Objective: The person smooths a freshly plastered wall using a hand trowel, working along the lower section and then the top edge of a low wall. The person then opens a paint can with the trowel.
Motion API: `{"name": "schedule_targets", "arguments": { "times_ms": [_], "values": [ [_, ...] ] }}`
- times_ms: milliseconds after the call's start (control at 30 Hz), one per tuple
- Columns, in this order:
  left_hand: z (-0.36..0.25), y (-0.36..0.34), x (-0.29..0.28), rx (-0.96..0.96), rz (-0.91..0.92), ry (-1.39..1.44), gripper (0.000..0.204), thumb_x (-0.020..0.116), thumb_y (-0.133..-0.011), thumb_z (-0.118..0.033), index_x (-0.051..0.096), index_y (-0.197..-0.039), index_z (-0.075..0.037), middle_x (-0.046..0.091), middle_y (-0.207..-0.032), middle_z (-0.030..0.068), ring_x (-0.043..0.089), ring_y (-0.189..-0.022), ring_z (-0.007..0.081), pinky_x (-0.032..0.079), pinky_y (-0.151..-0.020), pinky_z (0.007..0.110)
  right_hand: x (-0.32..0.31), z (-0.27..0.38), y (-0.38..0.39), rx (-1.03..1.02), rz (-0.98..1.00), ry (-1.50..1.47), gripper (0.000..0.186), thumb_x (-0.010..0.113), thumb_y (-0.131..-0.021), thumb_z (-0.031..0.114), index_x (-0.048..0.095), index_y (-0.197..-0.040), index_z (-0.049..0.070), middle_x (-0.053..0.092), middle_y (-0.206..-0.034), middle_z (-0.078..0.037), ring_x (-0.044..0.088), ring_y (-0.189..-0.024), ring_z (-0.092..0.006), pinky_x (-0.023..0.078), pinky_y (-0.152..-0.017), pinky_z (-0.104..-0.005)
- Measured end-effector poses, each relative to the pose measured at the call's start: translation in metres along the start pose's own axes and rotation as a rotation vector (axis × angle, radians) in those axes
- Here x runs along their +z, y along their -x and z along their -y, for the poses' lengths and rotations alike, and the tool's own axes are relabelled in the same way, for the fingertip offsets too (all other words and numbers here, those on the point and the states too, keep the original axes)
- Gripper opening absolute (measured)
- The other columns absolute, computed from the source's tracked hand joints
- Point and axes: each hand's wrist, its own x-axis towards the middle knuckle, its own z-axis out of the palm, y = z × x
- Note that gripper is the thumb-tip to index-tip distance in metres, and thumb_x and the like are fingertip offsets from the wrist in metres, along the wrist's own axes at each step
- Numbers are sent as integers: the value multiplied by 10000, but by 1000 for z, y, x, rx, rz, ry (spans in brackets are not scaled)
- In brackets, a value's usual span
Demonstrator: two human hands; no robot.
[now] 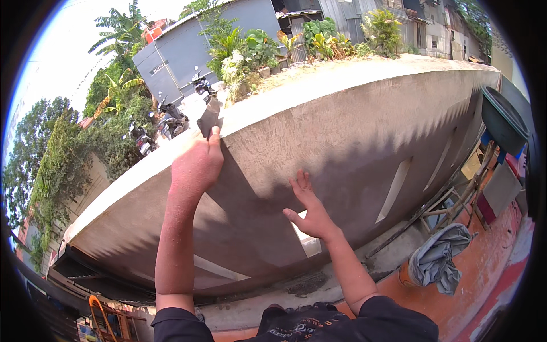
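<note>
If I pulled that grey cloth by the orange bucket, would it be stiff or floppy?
The grey cloth would probably be floppy, since it is crumpled into loose folds. It may slip if tugged, because part hangs past the side of the orange bucket.

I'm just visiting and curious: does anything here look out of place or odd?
A crumpled grey sheet slumps over the orange container at right, looking untidy. The wall looks bowed, probably just lens distortion.

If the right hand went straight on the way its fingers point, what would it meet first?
Most likely the rough wall in front of the right hand; depth is unclear, so they may already touch.
</note>
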Motion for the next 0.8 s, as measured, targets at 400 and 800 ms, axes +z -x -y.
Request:
{"name": "schedule_targets", "arguments": {
  "times_ms": [400,800],
  "values": [
    [-80,-44,40,408,-261,466,501,384,-1057,-339,682,-978,56,700,-899,284,680,-929,462,530,-857,541,-5,-1,-1,28,-9,47,848,700,-952,363,266,-1623,82,39,-1722,-183,-28,-1587,-380,92,-1273,-490],
    [-141,-53,-17,377,26,392,470,378,-1027,-274,710,-1049,57,711,-1004,277,689,-974,454,525,-905,540,-5,-1,-1,16,11,-5,842,701,-946,404,303,-1611,72,54,-1713,-212,-7,-1589,-369,53,-1273,-492]
  ]
}}
